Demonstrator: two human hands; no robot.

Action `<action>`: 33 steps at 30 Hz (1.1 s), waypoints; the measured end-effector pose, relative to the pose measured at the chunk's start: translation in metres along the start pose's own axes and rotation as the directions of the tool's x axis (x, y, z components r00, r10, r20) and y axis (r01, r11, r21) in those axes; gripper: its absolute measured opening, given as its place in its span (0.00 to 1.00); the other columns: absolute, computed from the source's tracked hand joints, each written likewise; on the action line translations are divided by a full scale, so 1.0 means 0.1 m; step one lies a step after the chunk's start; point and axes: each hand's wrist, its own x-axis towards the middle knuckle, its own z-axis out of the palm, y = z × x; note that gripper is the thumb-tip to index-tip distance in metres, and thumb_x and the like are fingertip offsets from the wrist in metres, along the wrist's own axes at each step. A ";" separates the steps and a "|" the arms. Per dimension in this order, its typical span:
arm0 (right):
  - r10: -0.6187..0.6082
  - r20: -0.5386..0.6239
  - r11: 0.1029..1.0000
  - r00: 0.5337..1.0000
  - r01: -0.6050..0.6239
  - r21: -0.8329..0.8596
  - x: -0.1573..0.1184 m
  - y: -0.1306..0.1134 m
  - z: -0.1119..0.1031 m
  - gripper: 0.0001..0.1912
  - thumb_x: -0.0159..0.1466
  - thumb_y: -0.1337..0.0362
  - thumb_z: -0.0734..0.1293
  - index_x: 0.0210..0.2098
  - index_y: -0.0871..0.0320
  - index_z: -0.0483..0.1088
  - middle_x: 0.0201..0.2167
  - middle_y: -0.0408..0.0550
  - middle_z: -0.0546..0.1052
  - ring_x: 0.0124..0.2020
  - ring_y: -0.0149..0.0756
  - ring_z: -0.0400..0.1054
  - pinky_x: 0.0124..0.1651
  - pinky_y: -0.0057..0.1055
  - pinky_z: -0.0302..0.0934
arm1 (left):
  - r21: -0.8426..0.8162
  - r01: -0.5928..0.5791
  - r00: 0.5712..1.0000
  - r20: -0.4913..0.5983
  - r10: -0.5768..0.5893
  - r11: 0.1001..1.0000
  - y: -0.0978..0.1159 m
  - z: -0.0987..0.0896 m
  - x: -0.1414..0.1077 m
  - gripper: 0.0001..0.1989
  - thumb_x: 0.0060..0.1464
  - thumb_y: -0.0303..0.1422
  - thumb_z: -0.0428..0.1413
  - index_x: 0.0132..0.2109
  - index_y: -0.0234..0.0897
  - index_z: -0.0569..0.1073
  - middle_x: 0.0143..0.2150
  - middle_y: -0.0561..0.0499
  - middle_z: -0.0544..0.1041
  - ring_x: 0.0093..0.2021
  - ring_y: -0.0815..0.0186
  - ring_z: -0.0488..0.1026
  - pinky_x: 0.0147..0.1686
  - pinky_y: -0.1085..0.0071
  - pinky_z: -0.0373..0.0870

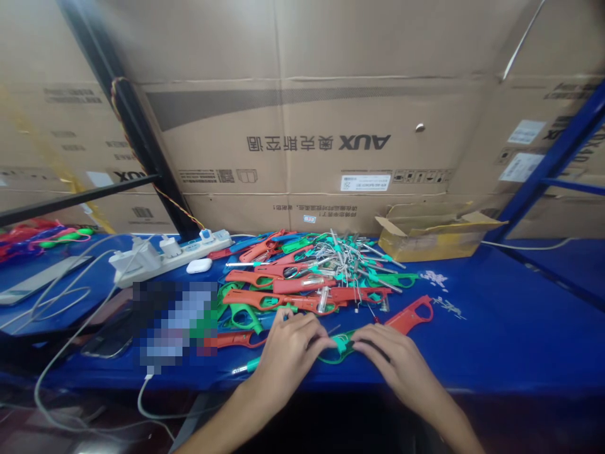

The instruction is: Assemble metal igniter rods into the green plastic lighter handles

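Near the table's front edge, my left hand (295, 347) pinches a green lighter casing (336, 359), its thumb and finger closed at the casing's left side. From the right, my right hand (401, 354) grips the same casing with its fingertips closed on it. A small teal part sits between the two hands, partly hidden by the fingers. Just beyond my right hand lies an orange lighter casing (410, 315) with a finger loop. Farther back are several orange lighter casings (302, 285) and a tangled heap of metal lighter tubes with teal ends (343, 255).
An open cardboard box (430, 244) stands at the back right. Small pink pieces (433, 277) and thin pins (450, 308) lie on the blue tabletop (510, 328). At left are a power strip (165, 258), a white earphone case (199, 265), phones and loose cables. Large cartons (307, 107) wall the back.
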 end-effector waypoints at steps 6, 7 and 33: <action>-0.028 -0.005 0.999 1.000 0.028 -0.027 0.01 0.00 0.00 0.08 0.75 0.63 0.62 0.43 0.52 0.73 0.41 0.44 0.80 0.42 0.37 0.74 0.51 0.36 0.64 | 0.010 -0.002 1.000 -0.008 0.002 1.000 -0.01 0.02 -0.01 0.16 0.69 0.42 0.56 0.35 0.38 0.74 0.34 0.57 0.80 0.34 0.66 0.75 0.44 0.63 0.53; -0.036 -0.007 0.999 0.999 0.035 -0.025 0.01 0.00 0.00 0.08 0.75 0.63 0.62 0.43 0.53 0.74 0.41 0.44 0.80 0.42 0.38 0.74 0.51 0.36 0.65 | 0.013 -0.003 1.000 -0.007 0.003 1.000 0.00 0.02 -0.01 0.16 0.70 0.42 0.55 0.35 0.38 0.74 0.34 0.56 0.80 0.34 0.65 0.75 0.44 0.63 0.54; -0.120 -0.025 0.991 0.992 0.119 -0.062 -0.02 -0.03 -0.02 0.09 0.74 0.63 0.63 0.46 0.53 0.76 0.44 0.48 0.79 0.44 0.38 0.74 0.47 0.35 0.69 | 0.259 -0.111 0.994 0.020 0.110 0.960 -0.06 0.01 -0.05 0.09 0.67 0.36 0.60 0.38 0.38 0.75 0.37 0.53 0.78 0.38 0.60 0.72 0.45 0.61 0.57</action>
